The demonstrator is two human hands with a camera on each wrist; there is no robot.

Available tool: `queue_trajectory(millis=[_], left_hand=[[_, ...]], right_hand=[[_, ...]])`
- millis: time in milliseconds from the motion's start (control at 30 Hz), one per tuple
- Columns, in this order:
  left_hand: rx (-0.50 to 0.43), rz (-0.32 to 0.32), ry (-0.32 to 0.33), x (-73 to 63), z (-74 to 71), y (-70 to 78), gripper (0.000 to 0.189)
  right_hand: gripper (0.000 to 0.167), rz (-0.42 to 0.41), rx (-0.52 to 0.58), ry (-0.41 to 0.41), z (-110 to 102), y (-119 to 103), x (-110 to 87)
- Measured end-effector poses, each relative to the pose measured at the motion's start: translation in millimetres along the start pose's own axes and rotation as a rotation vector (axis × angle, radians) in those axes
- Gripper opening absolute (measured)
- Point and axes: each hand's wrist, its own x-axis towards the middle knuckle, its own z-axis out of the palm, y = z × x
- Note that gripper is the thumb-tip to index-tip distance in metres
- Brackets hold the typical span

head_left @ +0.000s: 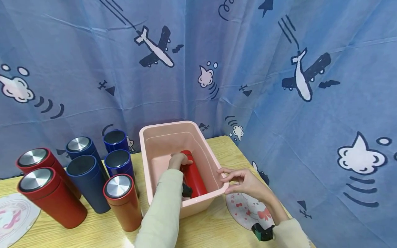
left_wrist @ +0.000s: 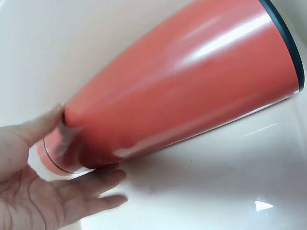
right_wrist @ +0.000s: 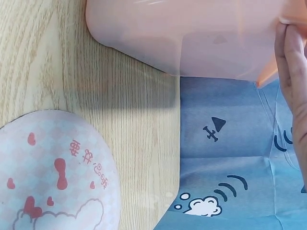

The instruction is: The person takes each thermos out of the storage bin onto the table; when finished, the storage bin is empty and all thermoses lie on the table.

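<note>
A red thermos bottle (head_left: 195, 177) lies on its side inside a pink plastic bin (head_left: 145, 162), against the bin's right part. My left hand (head_left: 179, 160) reaches down into the bin and holds the bottle at its narrow capped end. In the left wrist view, the thumb of that hand (left_wrist: 36, 191) lies on one side of the bottle's neck and the fingers on the other. My right hand (head_left: 245, 182) pinches the bin's rim at the near right corner. The right wrist view shows its fingers (right_wrist: 293, 52) at the bin's edge.
Left of the bin stand red tumblers (head_left: 57, 199), dark blue tumblers (head_left: 88, 186), an orange-red tumbler (head_left: 125, 210) and two shiny blue mugs (head_left: 119, 163). Round mats (head_left: 15, 217) lie on the wooden table (head_left: 204, 230). A blue curtain (head_left: 124, 86) hangs behind and to the right.
</note>
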Motion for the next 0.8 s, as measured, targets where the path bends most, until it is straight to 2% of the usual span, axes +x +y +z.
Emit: queue_trajectory(millis=[67, 100, 133, 233, 333, 367, 400, 467, 567, 633, 667, 700, 767, 800], left_hand=[[-0.018, 0.011, -0.029, -14.6, -3.0, 1.9, 0.099], [0.004, 0.015, -0.029, -21.6, -3.9, 3.4, 0.096], [0.048, 0.019, -0.035, -18.6, -3.9, 4.2, 0.101], [-0.039, 0.009, -0.035, -46.0, -9.0, 8.8, 0.093], [-0.096, -0.012, -0.085, -57.5, -13.9, 11.1, 0.078], [-0.131, -0.02, -0.113, -60.3, -14.3, 11.4, 0.065], [-0.13, -0.026, -0.138, -54.5, -14.0, 11.2, 0.061], [-0.133, -0.025, -0.158, -32.5, -9.1, 6.2, 0.06], [-0.161, -0.033, -0.145, -23.7, -5.0, 2.8, 0.061], [-0.189, -0.024, -0.128, -44.2, -7.4, 3.9, 0.058], [-0.198, -0.028, -0.138, -59.6, -11.2, 6.4, 0.056], [-0.214, -0.033, -0.146, -69.3, -13.3, 7.9, 0.054], [-0.224, -0.025, -0.165, -77.9, -16.3, 9.5, 0.053], [-0.235, -0.037, -0.178, -77.6, -17.2, 10.5, 0.055]], right_hand=[[0.033, 0.002, 0.0, 0.002, 0.9, 0.2, 0.2], [0.032, 0.003, -0.001, 0.002, 1.2, 0.3, 0.2], [0.032, 0.002, 0.002, 0.002, 1.4, 0.3, 0.0], [0.032, 0.002, -0.001, -0.001, 1.5, -0.3, -1.1], [0.032, 0.005, -0.008, -0.005, 1.0, -1.3, -1.8], [0.032, 0.006, -0.012, -0.005, 0.9, -1.6, -2.0], [0.032, 0.009, -0.014, -0.004, 0.6, -1.7, -2.2], [0.032, 0.007, -0.01, -0.006, 0.7, -1.3, -2.0], [0.033, 0.004, -0.002, -0.01, 0.7, -0.5, -2.4], [0.033, 0.006, -0.001, -0.013, 0.8, -0.6, -2.6], [0.033, 0.009, -0.004, -0.013, 0.8, -0.8, -2.6], [0.033, 0.011, -0.006, -0.012, 0.7, -1.0, -2.6], [0.034, 0.017, -0.01, -0.006, 0.5, -1.6, -2.5], [0.034, 0.019, -0.014, -0.004, 0.5, -1.9, -2.3]])
